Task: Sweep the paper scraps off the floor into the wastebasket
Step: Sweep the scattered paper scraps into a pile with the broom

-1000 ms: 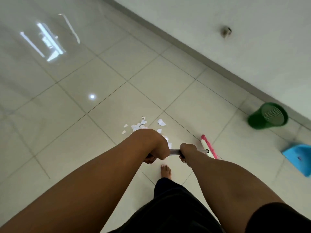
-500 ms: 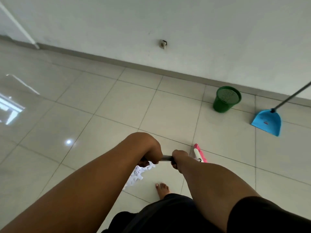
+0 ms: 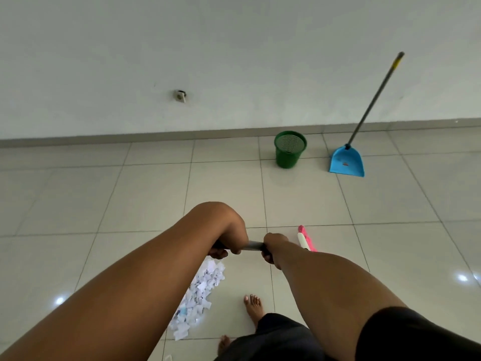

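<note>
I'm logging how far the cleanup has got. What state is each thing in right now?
Paper scraps: heaped in a strip on the floor, not binned.
Wastebasket: upright by the wall, looks empty.
Dustpan: on the floor, handle leaning on the wall, untouched.
Broom handle: in the grip of both hands.
Broom head: pink, partly hidden.
Left hand: closed.
Right hand: closed.

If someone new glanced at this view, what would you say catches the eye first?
Two bare forearms fill the foreground, the left hand and right hand gripping a broom handle side by side. Below them a heap of white paper scraps lies on the tiles. By the far wall stand a green wastebasket and, to its right, a blue dustpan.
</note>
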The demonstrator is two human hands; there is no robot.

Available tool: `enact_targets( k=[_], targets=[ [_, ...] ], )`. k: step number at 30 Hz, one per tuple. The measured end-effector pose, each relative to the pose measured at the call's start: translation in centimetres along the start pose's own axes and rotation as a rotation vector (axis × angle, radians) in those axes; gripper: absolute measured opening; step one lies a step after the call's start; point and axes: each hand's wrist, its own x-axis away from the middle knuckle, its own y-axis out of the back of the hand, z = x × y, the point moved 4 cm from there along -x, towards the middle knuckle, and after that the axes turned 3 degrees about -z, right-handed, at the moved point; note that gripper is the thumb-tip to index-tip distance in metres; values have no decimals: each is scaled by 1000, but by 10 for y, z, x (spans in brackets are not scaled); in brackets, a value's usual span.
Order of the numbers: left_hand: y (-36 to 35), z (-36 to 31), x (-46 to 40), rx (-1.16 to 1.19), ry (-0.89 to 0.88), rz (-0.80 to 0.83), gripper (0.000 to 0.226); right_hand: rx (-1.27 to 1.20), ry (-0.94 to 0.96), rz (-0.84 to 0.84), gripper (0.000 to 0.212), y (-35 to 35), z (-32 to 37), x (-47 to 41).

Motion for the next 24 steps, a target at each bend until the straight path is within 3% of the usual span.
enact_targets(
  k=[11,24],
  targets=[
    [14,-83,-21,-159,-118,17,43,-115,-64,-111,23,82,-8,-25],
    [106,-310,-91,-360,-204,87,35,-266,-213,-165,21,268,33,-143]
  ],
)
